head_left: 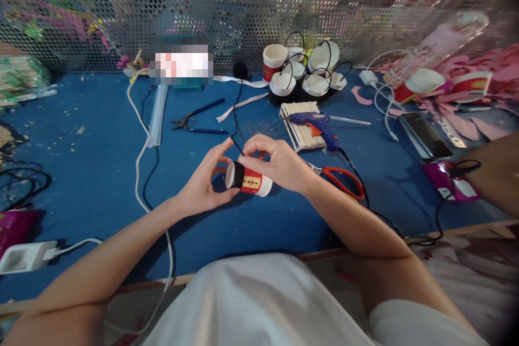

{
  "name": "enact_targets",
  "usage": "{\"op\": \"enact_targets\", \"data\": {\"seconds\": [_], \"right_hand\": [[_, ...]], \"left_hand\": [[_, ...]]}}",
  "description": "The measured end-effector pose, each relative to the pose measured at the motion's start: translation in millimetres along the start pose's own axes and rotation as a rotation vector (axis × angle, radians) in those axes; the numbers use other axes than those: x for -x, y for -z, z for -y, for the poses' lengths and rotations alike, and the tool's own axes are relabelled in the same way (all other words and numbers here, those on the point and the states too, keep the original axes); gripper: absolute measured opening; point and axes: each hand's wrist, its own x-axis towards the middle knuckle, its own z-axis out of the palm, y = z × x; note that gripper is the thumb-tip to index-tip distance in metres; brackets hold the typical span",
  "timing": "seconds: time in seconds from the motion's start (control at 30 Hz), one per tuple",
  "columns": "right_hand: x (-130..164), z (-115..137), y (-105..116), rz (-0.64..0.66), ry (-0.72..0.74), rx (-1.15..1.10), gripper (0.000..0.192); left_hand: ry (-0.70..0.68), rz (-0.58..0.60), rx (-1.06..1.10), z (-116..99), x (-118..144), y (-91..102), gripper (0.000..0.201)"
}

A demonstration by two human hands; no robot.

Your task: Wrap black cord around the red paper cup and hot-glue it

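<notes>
A small red and white paper cup (252,181) lies on its side between my hands, with a black band wound round one end. My left hand (208,181) grips the banded end, thumb below and fingers above. My right hand (279,165) is closed at the cup's upper side, pinching a thin black cord (236,119). This cord runs back over the table to a small black ball (240,70). Right of my hands lie a blue glue gun (312,121) on a bundle of pale sticks (298,138) and red-handled scissors (344,181).
Several paper cups with black loop handles (316,85) stand at the back by a perforated metal screen (227,5). Blue-handled pliers (198,119), clear glue sticks (157,116) and a white cable (140,173) lie leftward. At right are a phone (424,135) and another person's arm (494,175).
</notes>
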Motion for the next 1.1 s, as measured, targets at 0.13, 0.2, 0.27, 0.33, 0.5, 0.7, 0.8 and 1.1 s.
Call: {"op": "enact_targets", "data": {"seconds": [0.13,0.2,0.27,0.33,0.5,0.7,0.8,1.1], "right_hand": [[3.3,-6.7,9.1,-0.058,-0.137,-0.064,0.015],[3.5,-11.0,9.3,-0.065,-0.168,-0.075,0.017],[3.0,-14.5,7.9,-0.062,-0.172,-0.068,0.017],[2.2,-16.8,6.1,-0.060,-0.161,-0.055,0.017],[1.6,-19.6,3.0,-0.043,-0.134,-0.030,0.019],[1.9,-21.0,0.4,0.011,-0.138,0.028,0.019],[2.1,-19.5,0.0,0.043,-0.146,0.068,0.019],[6.4,-26.1,-6.8,0.089,-0.162,0.151,0.015]], "left_hand": [[0.104,0.016,0.160,3.5,-0.1,-1.8,0.089],[0.115,0.027,0.182,1.5,-0.7,-2.0,0.085],[0.116,0.032,0.182,-1.4,-1.2,-2.2,0.082],[0.108,0.032,0.176,-3.2,-1.2,-2.5,0.080],[0.074,0.039,0.150,-0.4,1.0,-3.4,0.080],[0.022,0.049,0.113,0.8,2.6,-3.8,0.082],[0.002,0.055,0.086,-0.7,2.5,-2.7,0.081],[-0.040,0.085,-0.023,1.2,3.2,-0.2,0.075]]}}
